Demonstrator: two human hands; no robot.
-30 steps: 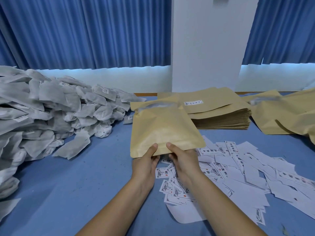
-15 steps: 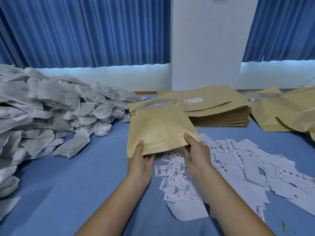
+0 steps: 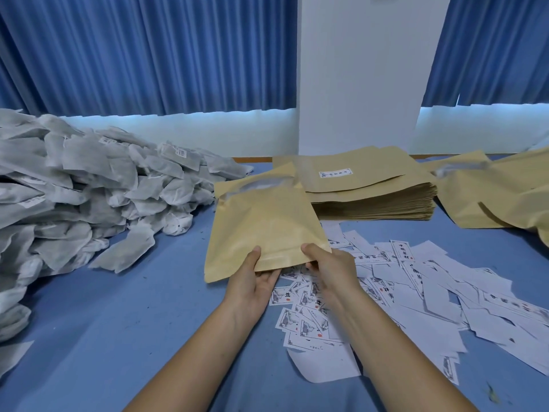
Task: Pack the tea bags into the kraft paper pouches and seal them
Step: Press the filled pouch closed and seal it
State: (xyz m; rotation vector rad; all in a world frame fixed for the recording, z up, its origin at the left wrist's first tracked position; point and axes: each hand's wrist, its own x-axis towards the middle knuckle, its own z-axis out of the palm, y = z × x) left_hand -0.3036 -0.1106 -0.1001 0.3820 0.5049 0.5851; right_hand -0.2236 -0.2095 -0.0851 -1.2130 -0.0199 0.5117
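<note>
While the kraft pouch (image 3: 264, 227) tilts over the table (image 3: 118, 322), mouth open, my left hand (image 3: 252, 282) and right hand (image 3: 331, 270) pinch its near edge, fingers (image 3: 267, 279) underneath; filling looks next, which needs one hand freed for the tea bags (image 3: 89, 197).

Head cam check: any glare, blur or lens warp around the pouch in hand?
Head view: no glare on the held pouch, slightly soft; left hand and right hand read clearly; pouches at the right edge smear and stretch, wide-angle warp; bright strip under the curtains glows; soft shadow beneath the tea bag pile.
</note>
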